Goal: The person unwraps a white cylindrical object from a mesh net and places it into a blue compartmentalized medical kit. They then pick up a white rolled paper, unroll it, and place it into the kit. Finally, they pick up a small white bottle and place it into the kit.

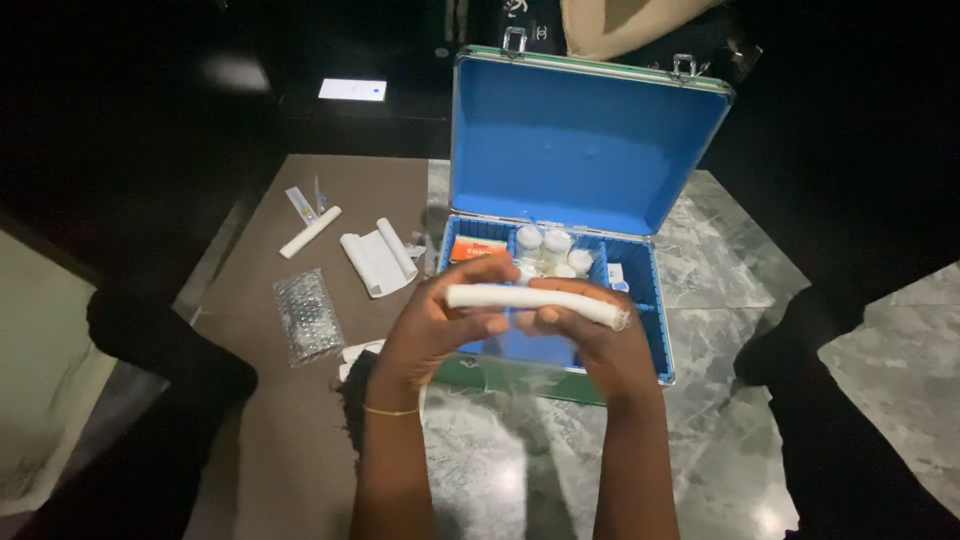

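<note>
Both hands hold a long white roll (535, 301) level in front of me, over the open case. My left hand (440, 325) grips its left end with thumb on top. My right hand (590, 335) closes around its right end. Below them lies a blue-lined metal case (655, 320) with its lid (585, 145) standing upright. Inside the case are several white bottles (550, 250) and an orange packet (478, 247).
On the brown mat (300, 420) to the left lie a partly unrolled white bandage (378, 258), a thin white roll (309, 232), a small tube (299, 203) and a bubble-wrap piece (306, 314). My dark-clad legs flank the marble floor (720, 300).
</note>
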